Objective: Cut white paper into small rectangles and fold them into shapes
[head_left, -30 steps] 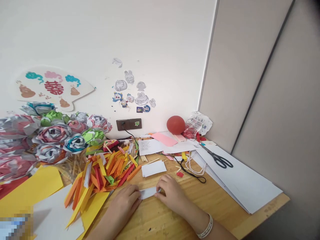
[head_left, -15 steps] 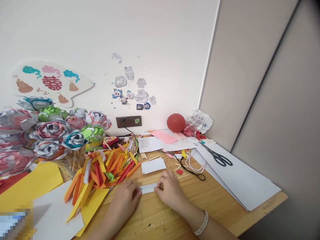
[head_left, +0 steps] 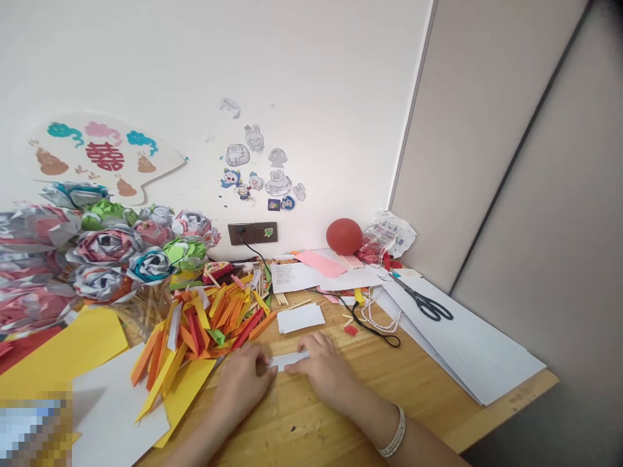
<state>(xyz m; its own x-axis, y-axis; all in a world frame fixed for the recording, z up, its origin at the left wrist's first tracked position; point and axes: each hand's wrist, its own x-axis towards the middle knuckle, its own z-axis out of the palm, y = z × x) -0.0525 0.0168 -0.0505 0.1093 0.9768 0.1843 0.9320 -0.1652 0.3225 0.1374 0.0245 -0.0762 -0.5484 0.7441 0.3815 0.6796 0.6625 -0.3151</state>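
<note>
A narrow folded strip of white paper (head_left: 287,360) lies on the wooden table (head_left: 335,425) between my two hands. My left hand (head_left: 246,376) pinches its left end between thumb and fingers. At the right end, my right hand (head_left: 324,370) has its fingers over the strip and its thumb along the near edge. Just beyond them sits a small stack of white paper pieces (head_left: 300,318). To the left spreads a pile of folded paper strips (head_left: 209,324) in orange, yellow and red.
Paper flowers (head_left: 109,250) stand at the left, above yellow sheets (head_left: 97,337). Black scissors (head_left: 428,305) rest on large white sheets (head_left: 479,350) at the right. A red balloon (head_left: 344,237), a bead string (head_left: 377,321) and a black cord (head_left: 374,337) lie toward the back.
My right thumb has slid leftward along the strip's near edge, close to my left thumb. The strip looks narrower than a second ago. The view has shifted slightly.
</note>
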